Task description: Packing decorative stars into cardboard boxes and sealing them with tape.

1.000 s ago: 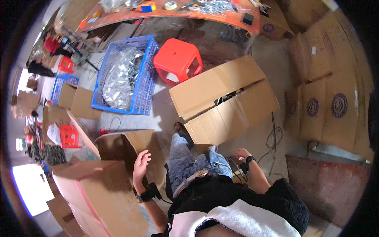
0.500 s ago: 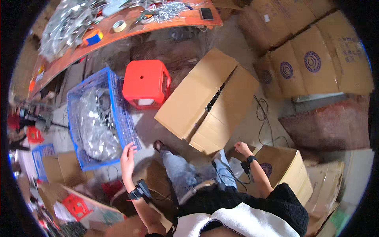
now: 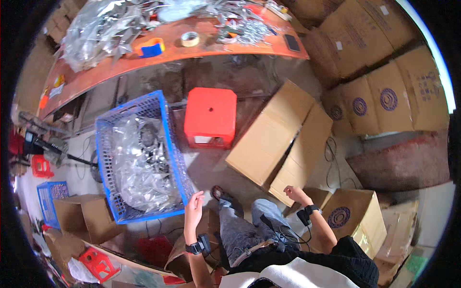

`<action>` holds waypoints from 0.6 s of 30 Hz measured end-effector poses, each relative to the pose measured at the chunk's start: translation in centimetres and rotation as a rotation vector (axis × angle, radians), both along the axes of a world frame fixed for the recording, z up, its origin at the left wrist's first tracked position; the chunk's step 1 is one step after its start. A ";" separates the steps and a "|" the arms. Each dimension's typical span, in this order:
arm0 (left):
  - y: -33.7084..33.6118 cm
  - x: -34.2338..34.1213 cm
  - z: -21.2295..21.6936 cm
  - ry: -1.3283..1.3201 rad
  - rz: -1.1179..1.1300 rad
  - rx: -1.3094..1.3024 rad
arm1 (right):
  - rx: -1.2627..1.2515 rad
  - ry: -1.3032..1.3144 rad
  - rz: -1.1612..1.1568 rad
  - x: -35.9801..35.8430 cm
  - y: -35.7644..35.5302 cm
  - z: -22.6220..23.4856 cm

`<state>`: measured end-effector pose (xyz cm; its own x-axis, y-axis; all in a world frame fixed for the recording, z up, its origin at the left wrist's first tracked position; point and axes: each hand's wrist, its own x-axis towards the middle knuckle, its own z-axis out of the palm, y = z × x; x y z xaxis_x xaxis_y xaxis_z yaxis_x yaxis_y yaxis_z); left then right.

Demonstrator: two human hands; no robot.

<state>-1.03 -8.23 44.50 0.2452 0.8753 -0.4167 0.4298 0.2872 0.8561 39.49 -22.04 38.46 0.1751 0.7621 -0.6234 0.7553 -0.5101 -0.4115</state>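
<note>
My left hand (image 3: 194, 204) hangs beside the near right corner of a blue plastic crate (image 3: 174, 149), its fingers stretched out and holding nothing. Inside the crate lie clear plastic bags (image 3: 144, 177) with dark and shiny items that I cannot make out. My right hand (image 3: 298, 195) is over the near end of a large cardboard carton (image 3: 269, 139); its fingers are loosely bent with nothing visible in them. Whether it touches the carton, I cannot tell. The carton's two top flaps nearly meet, leaving a narrow dark gap. Both wrists wear black strapped devices.
A red plastic stool (image 3: 210, 113) stands between crate and carton. Beyond, an orange-red table (image 3: 206, 48) bears tape rolls, plastic wrap, a phone and metal pieces. Stacked cartons (image 3: 384, 96) line the right; an open carton (image 3: 360, 211) is near my right arm. A cable (image 3: 331, 158) crosses the floor.
The view has shifted, so crate, stool, table and carton appear farther right and lower. Both hands remain empty, and the left one now appears closer to the crate's near corner.
</note>
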 end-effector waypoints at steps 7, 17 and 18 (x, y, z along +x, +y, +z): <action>3.0 -3.1 4.2 0.036 0.162 0.089 | 0.344 0.142 0.125 -5.0 14.3 3.0; 6.8 -4.4 3.8 0.064 0.226 0.034 | 0.597 0.277 0.424 -10.8 42.2 5.9; 7.0 -5.4 2.3 0.208 0.204 0.099 | 0.603 0.389 0.377 -11.4 45.4 5.7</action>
<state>-6.41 -1.28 46.78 -0.0211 0.9367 -0.3496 0.5408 0.3048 0.7840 28.09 23.38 44.18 -0.3055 0.9509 -0.0493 0.5779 0.1440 -0.8033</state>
